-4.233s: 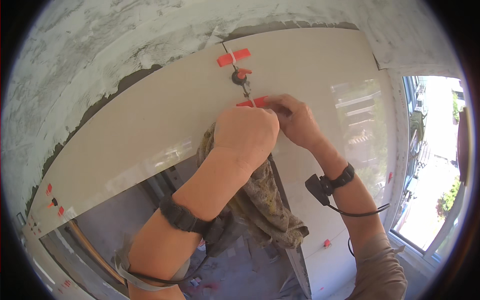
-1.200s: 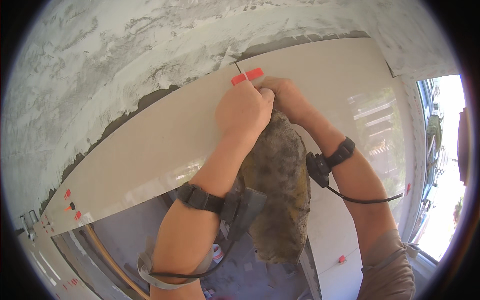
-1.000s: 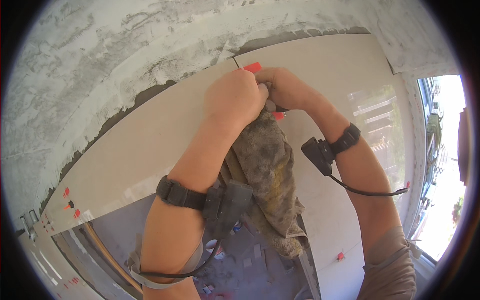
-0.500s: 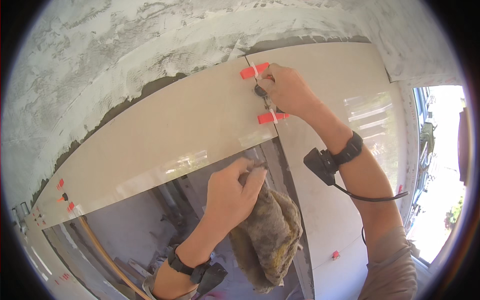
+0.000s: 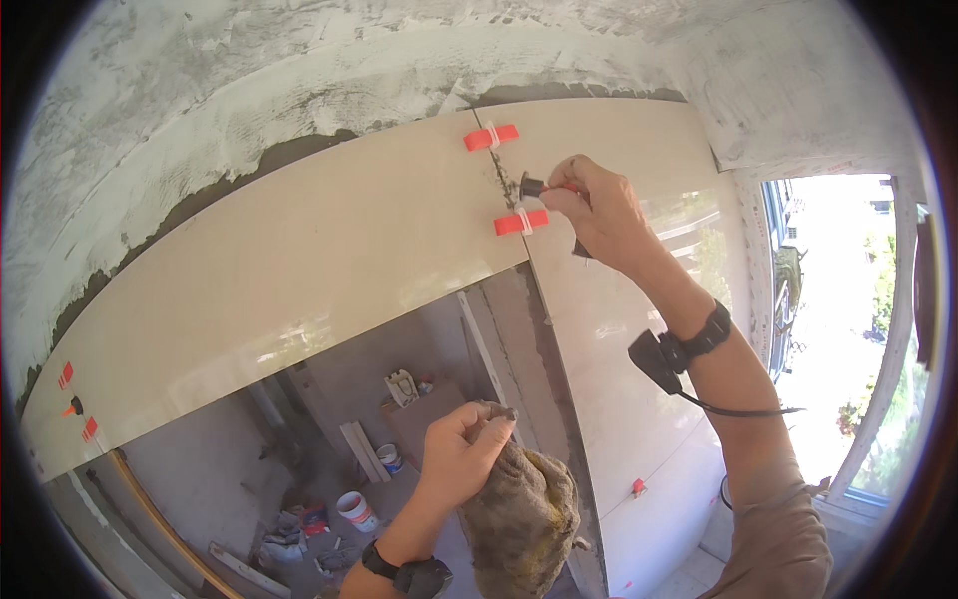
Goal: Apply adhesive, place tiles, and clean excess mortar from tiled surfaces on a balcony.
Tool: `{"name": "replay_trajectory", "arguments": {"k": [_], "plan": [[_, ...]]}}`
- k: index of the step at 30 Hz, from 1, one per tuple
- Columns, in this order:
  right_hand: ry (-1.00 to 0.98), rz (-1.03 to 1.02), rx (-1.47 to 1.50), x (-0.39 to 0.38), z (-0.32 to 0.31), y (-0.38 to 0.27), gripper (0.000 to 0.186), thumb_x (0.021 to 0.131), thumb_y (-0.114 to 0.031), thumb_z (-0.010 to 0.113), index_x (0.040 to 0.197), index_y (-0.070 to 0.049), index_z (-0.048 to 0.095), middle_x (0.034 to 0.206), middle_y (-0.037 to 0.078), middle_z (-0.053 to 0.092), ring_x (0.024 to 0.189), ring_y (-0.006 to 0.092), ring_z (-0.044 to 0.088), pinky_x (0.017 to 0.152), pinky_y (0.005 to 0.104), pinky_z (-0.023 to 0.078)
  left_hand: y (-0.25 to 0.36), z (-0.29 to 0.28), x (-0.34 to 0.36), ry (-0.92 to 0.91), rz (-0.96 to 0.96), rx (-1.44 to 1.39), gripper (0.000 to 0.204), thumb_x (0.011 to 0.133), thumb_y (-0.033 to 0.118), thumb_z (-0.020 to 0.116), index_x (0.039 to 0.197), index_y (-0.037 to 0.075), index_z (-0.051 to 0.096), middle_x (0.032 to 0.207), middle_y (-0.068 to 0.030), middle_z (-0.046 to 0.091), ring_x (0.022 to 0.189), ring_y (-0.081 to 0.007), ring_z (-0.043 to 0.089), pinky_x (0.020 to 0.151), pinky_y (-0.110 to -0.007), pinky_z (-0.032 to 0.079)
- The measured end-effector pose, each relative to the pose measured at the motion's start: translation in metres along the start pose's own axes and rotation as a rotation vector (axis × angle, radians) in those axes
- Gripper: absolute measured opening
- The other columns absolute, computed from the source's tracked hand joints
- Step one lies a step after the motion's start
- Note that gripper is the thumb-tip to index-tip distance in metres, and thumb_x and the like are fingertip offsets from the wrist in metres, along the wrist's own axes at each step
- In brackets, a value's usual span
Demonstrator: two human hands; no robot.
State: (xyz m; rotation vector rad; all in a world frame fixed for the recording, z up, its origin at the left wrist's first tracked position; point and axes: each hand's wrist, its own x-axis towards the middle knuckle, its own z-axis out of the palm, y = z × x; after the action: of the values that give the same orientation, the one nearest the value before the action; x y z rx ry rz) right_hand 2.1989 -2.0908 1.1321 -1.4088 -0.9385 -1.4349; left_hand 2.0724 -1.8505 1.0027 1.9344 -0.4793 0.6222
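My right hand (image 5: 602, 212) pinches a small tile leveler (image 5: 536, 187) with a black round cup and a red handle. Its cup is turned toward the joint between two glossy beige tiles (image 5: 329, 245), a little off the tile face. Dark grey mortar (image 5: 502, 177) is smeared along that joint. A red wedge (image 5: 492, 137) in a white clip sits above the smear, and another red wedge (image 5: 521, 223) in its clip sits just below. Lower down, my left hand (image 5: 464, 454) is closed on the top of a dirty grey-brown rag (image 5: 526, 524), which hangs below it.
Rough plaster (image 5: 299, 70) curves above the tiles. Beneath the tile edge is an opening with a white bucket (image 5: 356, 511) and debris on the floor. An orange-and-black leveler (image 5: 74, 406) sits between red wedges at far left. A bright window (image 5: 828, 299) is at right.
My right hand has drawn the leveler away from the tile joint, baring the smeared mortar. My left hand with the rag sits lower in view, and the whole view has shifted.
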Motion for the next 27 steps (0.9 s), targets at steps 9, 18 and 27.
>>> {"name": "replay_trajectory", "arguments": {"k": [9, 18, 27], "plan": [[-0.116, 0.122, -0.344, 0.06, 0.017, 0.006, 0.016, 0.093, -0.018, 0.056, 0.101, -0.007, 0.065, 0.072, 0.012, 0.065, 0.062, 0.029, 0.062, 0.063, 0.0412, 0.049, -0.042, -0.021, -0.045, 0.006, -0.109, -0.048, 0.018, 0.086, 0.014, 0.07, 0.082, -0.003, 0.068, 0.072, 0.0006, 0.063, 0.068, -0.0047, 0.053, 0.06, -0.023, 0.043], [-0.14, 0.015, -0.53, 0.05, 0.024, -0.008, 0.016, 0.091, -0.018, 0.058, 0.097, -0.003, 0.064, 0.069, 0.012, 0.063, 0.059, 0.0265, 0.06, 0.06, 0.0368, 0.048, -0.1, -0.065, -0.094, 0.087, -0.33, -0.159, 0.019, 0.086, 0.016, 0.071, 0.082, -0.002, 0.07, 0.074, -0.0003, 0.066, 0.07, -0.0057, 0.057, 0.063, -0.023, 0.045], [-0.026, -0.025, -0.651, 0.054, 0.05, -0.002, 0.016, 0.09, -0.016, 0.058, 0.093, -0.001, 0.062, 0.071, 0.016, 0.065, 0.064, 0.0335, 0.063, 0.06, 0.0391, 0.049, -0.119, -0.076, -0.114, 0.075, -0.252, 0.037, 0.023, 0.086, 0.023, 0.068, 0.085, 0.0, 0.067, 0.073, -0.0023, 0.062, 0.068, -0.0094, 0.054, 0.062, -0.029, 0.044]]}}
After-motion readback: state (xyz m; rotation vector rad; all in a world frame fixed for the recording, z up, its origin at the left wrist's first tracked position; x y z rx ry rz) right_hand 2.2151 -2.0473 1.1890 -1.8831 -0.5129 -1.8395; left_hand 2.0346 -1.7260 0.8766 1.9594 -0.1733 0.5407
